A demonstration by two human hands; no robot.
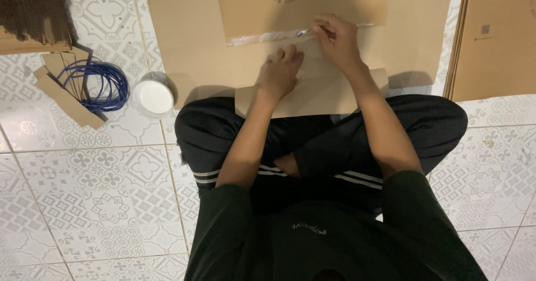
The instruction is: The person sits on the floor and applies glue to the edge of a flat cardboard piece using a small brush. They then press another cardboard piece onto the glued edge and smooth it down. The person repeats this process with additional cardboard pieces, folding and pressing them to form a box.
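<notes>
I sit cross-legged on a tiled floor with a large brown paper sheet (190, 41) spread before me. A smaller brown paper piece (251, 7) with a round printed mark lies on it, its lower edge coated with a white glue strip (262, 37). My right hand (336, 40) holds a small brush (306, 32) whose tip touches that strip. My left hand (279, 71) presses flat, fingers curled, on the brown paper just below the strip. A folded brown paper flap (312, 94) rests over my knees.
A round white tub of glue (152, 97) stands on the floor to the left. Beyond it lie blue cord loops (103, 83) on brown paper strips (67, 99). A stack of brown paper (30, 13) sits far left, flat cardboard sheets (494, 41) at right.
</notes>
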